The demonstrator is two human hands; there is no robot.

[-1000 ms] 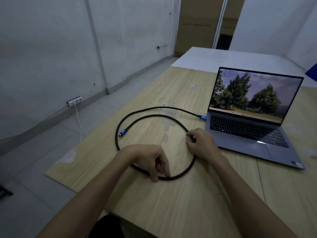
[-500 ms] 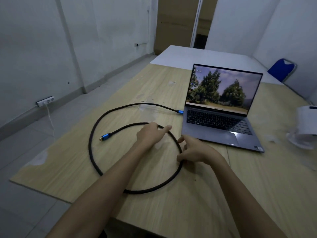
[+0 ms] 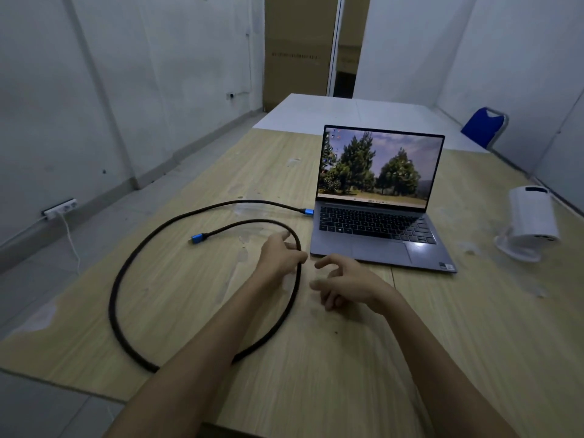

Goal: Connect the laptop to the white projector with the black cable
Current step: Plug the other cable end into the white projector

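The open grey laptop stands on the wooden table with trees on its screen. A black cable lies in a big loop to its left. One blue plug sits at the laptop's left side; the other blue plug lies free on the table. My left hand is at the loop's right side, its fingers closed around the cable. My right hand hovers just right of it, fingers spread, holding nothing. The white projector stands at the far right, apart from the cable.
A white table adjoins the far end of the wooden one. A blue chair stands at the back right. A wall socket strip with a white cord is low on the left wall. The table's left edge drops to the floor.
My right hand has let go of the cable and opened its fingers. My left hand has moved right along the loop to where the right hand was. The view has swung right, showing more of the projector.
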